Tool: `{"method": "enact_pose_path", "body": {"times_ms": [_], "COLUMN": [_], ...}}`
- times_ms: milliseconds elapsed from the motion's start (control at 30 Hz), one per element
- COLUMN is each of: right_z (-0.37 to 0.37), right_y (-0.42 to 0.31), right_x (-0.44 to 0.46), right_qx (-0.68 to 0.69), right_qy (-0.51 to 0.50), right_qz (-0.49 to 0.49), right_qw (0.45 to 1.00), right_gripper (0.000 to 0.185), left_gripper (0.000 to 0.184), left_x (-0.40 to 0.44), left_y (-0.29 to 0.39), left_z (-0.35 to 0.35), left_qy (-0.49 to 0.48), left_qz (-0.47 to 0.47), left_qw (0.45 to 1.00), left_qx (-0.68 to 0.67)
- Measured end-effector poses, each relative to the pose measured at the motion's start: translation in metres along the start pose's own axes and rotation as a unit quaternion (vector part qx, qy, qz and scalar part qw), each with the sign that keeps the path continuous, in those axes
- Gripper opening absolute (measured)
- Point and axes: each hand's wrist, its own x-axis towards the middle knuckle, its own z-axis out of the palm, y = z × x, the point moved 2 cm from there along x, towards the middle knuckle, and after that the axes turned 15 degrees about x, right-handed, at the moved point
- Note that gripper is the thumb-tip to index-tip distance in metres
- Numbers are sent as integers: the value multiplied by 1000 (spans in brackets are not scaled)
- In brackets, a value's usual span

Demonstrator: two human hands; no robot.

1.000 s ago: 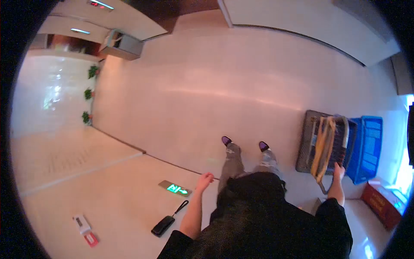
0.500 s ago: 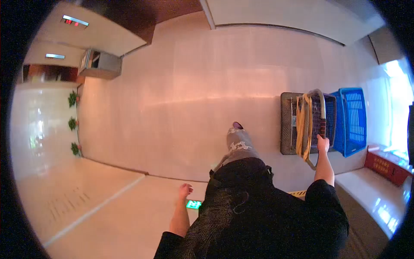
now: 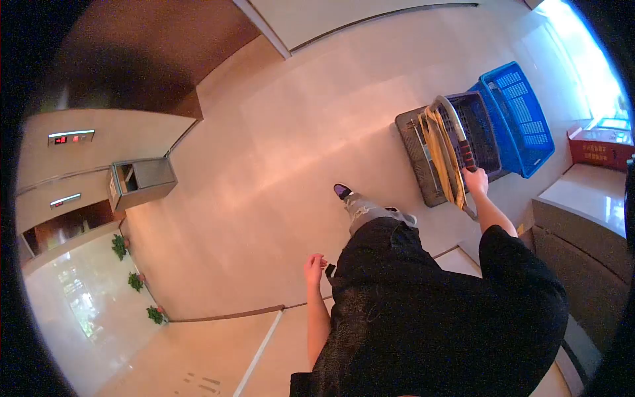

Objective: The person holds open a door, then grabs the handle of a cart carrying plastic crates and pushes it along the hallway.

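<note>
My right hand (image 3: 475,182) is wrapped round the dark grip of the curved metal trolley handle (image 3: 452,116). Tan straps (image 3: 442,155) hang over the handle. The trolley's grey platform (image 3: 418,159) lies below, carrying a dark purple crate (image 3: 488,132) and a bright blue plastic crate (image 3: 519,112), which leans outward at the far side. My left hand (image 3: 315,268) hangs free beside my body, fingers loosely apart, with nothing visible in it. A small black strap end sits close to it, at my waist.
A metal bin (image 3: 147,182) stands against the left wall, near lit red-digit display panels (image 3: 71,137). Several green plants (image 3: 135,282) line the lower-left wall. A red box (image 3: 600,149) rests at the right by a bright window. A dark brown recess (image 3: 152,59) opens at upper left.
My view has turned, so the room appears rotated. The trolley shows higher in view, with my right hand still on its handle. My left arm has swung forward, and a shoe shows more plainly.
</note>
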Motion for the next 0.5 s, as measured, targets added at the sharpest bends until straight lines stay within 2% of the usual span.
{"method": "enact_pose_path", "body": {"times_ms": [67,200,267,367,400,433,500], "right_z": [-16,-17,-18,-21,-21,-14,-6], "right_y": [-23,-26,-32,-37,-45,-42,-50], "right_x": [-16,-12,-18,-30,-35,-33,-46], "right_qx": [3,15,20,33,36,16,37], "right_qy": [5,-18,-1,-5,-4,12,7], "right_qz": [23,18,18,22,17,15,11], "right_qw": [1000,1000,1000,999,999,1000,999], "right_gripper": [48,49,47,46,46,46,47], "left_gripper": [18,17,16,20,22,23,26], "left_x": [-1,-15,-12,-19,-14,-6,10], "left_y": [-4,-20,-59,-73,-71,-76,-74], "left_z": [-2,-10,-8,-15,-14,-15,-37], "left_qy": [1,-1,-15,-51,8,69,58], "left_qz": [15,-84,-153,-97,36,166,192], "left_qw": [1000,996,986,994,997,976,961], "left_qx": [14,-27,-68,10,66,125,189]}}
